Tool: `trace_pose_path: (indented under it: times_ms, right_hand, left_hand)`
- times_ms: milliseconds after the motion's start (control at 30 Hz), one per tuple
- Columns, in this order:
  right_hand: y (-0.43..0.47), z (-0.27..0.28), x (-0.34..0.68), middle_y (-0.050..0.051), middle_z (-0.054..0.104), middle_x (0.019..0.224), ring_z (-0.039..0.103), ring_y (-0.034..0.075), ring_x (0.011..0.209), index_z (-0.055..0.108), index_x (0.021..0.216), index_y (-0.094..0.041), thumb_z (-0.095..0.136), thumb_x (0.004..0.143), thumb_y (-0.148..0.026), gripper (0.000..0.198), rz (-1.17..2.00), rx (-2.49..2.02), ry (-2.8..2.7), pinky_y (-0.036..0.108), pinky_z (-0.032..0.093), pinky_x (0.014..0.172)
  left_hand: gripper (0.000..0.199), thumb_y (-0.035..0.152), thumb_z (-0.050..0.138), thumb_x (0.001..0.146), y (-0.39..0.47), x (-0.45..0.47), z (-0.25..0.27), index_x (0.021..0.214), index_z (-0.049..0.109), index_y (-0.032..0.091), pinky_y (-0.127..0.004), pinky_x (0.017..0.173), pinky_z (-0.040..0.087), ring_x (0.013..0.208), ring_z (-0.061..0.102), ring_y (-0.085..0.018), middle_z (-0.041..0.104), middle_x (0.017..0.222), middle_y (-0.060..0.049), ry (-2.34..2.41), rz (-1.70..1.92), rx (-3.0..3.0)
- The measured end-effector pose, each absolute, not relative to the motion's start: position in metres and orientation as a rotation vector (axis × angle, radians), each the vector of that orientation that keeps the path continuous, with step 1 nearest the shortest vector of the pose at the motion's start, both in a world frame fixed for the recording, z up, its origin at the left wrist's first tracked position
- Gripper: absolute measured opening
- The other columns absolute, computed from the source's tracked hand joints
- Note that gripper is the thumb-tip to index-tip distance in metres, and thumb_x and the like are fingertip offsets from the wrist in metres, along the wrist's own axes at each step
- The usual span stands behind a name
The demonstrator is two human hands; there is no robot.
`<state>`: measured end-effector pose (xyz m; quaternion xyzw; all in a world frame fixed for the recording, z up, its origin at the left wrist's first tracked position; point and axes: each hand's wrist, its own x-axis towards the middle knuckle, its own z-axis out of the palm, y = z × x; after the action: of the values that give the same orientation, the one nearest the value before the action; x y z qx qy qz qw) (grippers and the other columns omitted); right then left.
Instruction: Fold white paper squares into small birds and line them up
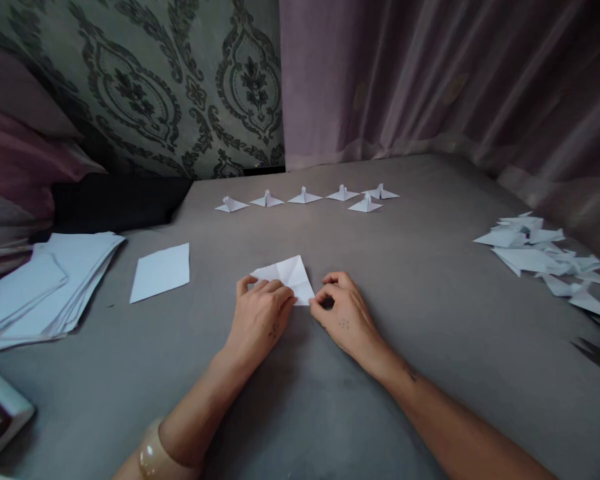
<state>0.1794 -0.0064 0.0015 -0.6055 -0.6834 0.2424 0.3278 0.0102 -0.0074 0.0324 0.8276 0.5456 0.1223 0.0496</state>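
Note:
A white sheet of paper (291, 272) with crease lines lies on the grey surface in front of me. My left hand (265, 307) rests over its left and near part, fingers bent and pressing on it, so that part is hidden. At the paper's right corner, my right hand (344, 310) has thumb and index finger pinched together on the edge. Left of my hands lies a flat white paper square (161, 272), apart from both.
Several small folded paper figures (304, 196) stand in a row at the back. A pile of folded paper pieces (535, 250) lies far right, with scissors (597, 353) nearer. A stack of white sheets (45, 287) and a dark cloth (120, 203) are at left, a box-like object (3, 417) near left.

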Motion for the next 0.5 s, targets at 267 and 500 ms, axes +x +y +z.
trace_pose_path:
  times_ms: [267, 500]
  right_hand:
    - [-0.005, 0.003, 0.201, 0.007, 0.058, 0.099, 0.061, 0.017, 0.084, 0.062, 0.06, -0.018, 0.063, 0.073, -0.017, 0.014, 0.68, -1.619, -1.794, 0.034, 0.048, 0.082]
    - [-0.012, 0.006, 0.198, 0.003, 0.063, 0.088, 0.06, 0.016, 0.085, 0.066, 0.085, -0.022, 0.054, 0.085, -0.017, 0.013, 0.638, -1.459, -1.888, 0.03, 0.048, 0.079]
  left_hand:
    - [0.026, 0.024, 0.044, 0.094, -0.008, 0.01, 0.033, 0.079, 0.066, 0.021, -0.046, 0.092, 0.028, 0.077, 0.06, -0.019, 0.069, 0.081, -0.002, 1.641, 0.387, 2.536]
    - [0.025, 0.024, 0.045, 0.093, -0.009, 0.01, 0.034, 0.079, 0.066, 0.021, -0.045, 0.092, 0.028, 0.077, 0.06, -0.019, 0.068, 0.08, -0.001, 1.64, 0.381, 2.544]
